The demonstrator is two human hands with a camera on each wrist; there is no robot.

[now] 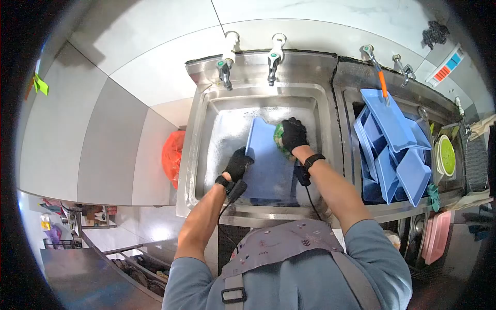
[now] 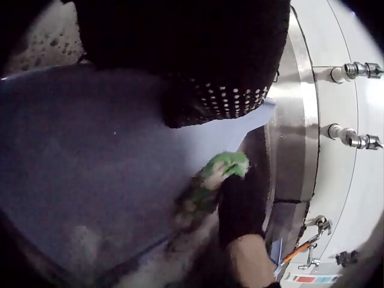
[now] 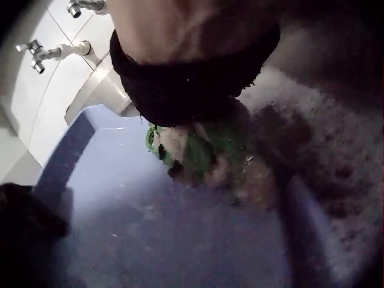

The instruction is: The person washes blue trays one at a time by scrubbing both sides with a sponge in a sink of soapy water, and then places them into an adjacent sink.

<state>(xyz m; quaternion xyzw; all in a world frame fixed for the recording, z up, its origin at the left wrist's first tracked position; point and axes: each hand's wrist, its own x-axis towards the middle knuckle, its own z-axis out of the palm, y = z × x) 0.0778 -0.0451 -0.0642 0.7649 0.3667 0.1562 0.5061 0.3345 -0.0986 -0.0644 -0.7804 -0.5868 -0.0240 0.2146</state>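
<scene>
A blue plastic tray point(image 1: 269, 168) lies tilted in the soapy sink point(image 1: 326, 129), its lower end under the suds. Its left edge is gripped by my left hand point(image 1: 238, 163), in a black glove with pale dots that show in the left wrist view. My right hand point(image 1: 294, 133), also black-gloved, holds a green and whitish scrubber point(image 1: 279, 140) against the tray near its right side. In the right wrist view the scrubber point(image 3: 201, 150) bunches out below the glove cuff and touches the tray's inner face. The right fingers are mostly hidden behind it.
Two taps point(image 1: 274, 64) stand over the sink's back edge. At the right, a second basin holds several stacked blue trays point(image 1: 390, 121) under a tap with an orange hose point(image 1: 382, 82). A green bowl point(image 1: 447, 156) stands beyond them. An orange-red bag point(image 1: 173, 157) sits left of the sink.
</scene>
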